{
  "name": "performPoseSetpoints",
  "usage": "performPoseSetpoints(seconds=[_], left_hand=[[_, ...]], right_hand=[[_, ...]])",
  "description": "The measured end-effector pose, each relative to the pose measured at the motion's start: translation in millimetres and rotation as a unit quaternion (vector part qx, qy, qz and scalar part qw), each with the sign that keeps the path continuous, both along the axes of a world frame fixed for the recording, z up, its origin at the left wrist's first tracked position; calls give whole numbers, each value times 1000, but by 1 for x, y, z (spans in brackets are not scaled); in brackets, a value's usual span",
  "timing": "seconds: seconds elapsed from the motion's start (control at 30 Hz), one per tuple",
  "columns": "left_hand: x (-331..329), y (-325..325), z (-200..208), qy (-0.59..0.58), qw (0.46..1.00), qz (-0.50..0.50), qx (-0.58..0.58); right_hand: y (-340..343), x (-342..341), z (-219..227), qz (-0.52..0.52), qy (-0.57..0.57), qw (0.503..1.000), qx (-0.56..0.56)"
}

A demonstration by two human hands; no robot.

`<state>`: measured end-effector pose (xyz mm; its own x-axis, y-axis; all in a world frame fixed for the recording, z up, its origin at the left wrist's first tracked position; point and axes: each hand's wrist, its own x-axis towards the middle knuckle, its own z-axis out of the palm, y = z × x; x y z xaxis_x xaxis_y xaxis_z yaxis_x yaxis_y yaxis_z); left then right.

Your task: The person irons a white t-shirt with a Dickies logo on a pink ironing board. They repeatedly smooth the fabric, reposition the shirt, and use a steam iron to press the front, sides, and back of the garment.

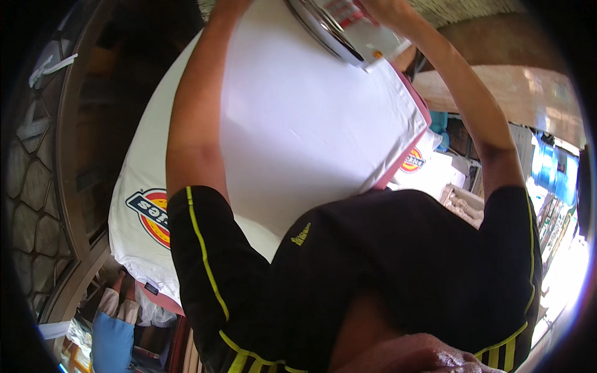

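A white T-shirt (311,124) lies spread over a padded board with a dusky red cover (398,160). Its printed logo shows beside my left upper arm. At the top edge, an iron (329,37) with a shiny metal base and a clear body with red parts sits on the cloth. My right hand (387,7), partly cut off by the frame, is closed at the iron's handle. My left arm stretches along the shirt's left part, and my left hand (231,5) is at the top edge near the cloth, its fingers out of the picture.
A brown frame (69,137) with a metal grille stands close on the left. Another white printed garment (413,163) lies beyond the board's right edge. A blue container (555,174) is at the far right. Blue cloth (113,342) with beige ends shows at lower left.
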<state>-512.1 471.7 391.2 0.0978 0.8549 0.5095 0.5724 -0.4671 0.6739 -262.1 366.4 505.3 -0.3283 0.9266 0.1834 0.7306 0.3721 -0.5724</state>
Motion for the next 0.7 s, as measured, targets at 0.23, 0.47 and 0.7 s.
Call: performPoseSetpoints(seconds=[0.23, 0.47, 0.7], left_hand=[[30, -116, 13, 287, 930, 199, 117], [62, -277, -14, 359, 915, 181, 24], [130, -403, 0, 310, 922, 221, -70]], right_hand=[[-16, 34, -5, 156, -297, 913, 233], [-104, 105, -31, 284, -114, 896, 322], [-164, 169, -18, 227, -46, 969, -81]])
